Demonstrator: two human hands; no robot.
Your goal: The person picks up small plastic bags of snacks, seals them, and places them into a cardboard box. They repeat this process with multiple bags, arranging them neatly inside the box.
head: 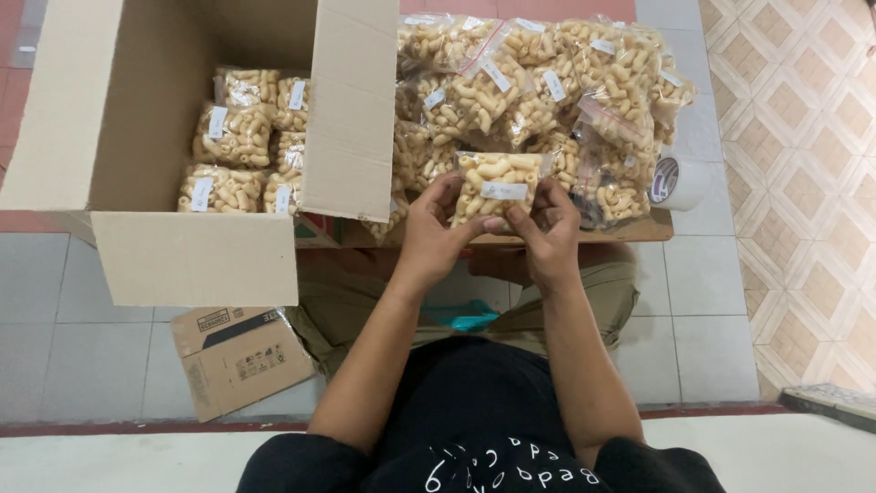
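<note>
Snack bag between both hands' grips

The snack packets are clear with pale yellow curls and white labels. The cardboard box is plain brown. Grey floor tiles meet cream tiles patterned with diamonds.

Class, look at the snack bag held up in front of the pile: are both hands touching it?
Touching. The head view shows the left hand and right hand pinching the snack bag at its lower edges, fingers overlapping the plastic with no gap.
</note>
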